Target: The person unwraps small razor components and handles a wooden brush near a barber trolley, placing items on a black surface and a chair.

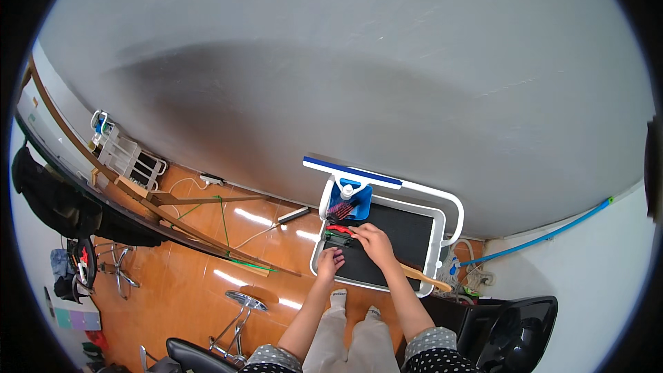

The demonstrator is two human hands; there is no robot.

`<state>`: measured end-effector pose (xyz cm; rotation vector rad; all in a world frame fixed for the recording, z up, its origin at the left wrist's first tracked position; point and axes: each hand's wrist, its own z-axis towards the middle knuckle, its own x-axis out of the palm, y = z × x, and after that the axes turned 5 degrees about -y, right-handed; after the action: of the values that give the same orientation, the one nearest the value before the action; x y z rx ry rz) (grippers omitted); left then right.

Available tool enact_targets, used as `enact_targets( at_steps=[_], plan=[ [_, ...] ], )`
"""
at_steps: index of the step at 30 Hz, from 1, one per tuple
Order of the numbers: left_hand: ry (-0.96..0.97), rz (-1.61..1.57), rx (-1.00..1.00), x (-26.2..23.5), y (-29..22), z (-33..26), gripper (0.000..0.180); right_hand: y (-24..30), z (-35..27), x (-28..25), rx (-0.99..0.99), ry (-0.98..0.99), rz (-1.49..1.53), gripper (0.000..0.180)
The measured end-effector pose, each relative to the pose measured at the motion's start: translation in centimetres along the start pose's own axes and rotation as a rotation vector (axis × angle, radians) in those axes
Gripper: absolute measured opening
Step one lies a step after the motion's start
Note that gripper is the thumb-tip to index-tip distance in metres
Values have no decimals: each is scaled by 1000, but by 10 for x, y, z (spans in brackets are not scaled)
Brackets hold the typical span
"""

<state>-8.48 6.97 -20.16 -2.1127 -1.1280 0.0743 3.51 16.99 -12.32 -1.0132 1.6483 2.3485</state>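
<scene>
My right hand [373, 244] is over the left part of a white-rimmed trolley tray [442, 224], its fingers pinched at the end of a red curved piece [338, 228]. Too small to name surely, that piece lies beside dark, clip-like items [338, 239]. Close by, at the tray's near left rim, my left hand [330, 262] is held with its fingers apart and nothing seen in them. A blue bin [361, 206] stands at the tray's far left, with a dark round hairbrush [340, 211] leaning out of it.
A wooden handle [425, 278] sticks out over the tray's near right edge. Above the bin runs a white bar with a blue strip [352, 171]. A stool [245, 302] stands at left; a black basin [521, 335] is at right, near a blue hose [539, 240].
</scene>
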Motion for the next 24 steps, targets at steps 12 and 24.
enact_targets(
  at_steps=[12,24],
  plan=[
    [6,8,-67,9,7,16,40,-53,30,59,96,295,18,23],
    [51,33,15,3,8,-5,39,-38,2,27,158,70,244,16]
  ],
)
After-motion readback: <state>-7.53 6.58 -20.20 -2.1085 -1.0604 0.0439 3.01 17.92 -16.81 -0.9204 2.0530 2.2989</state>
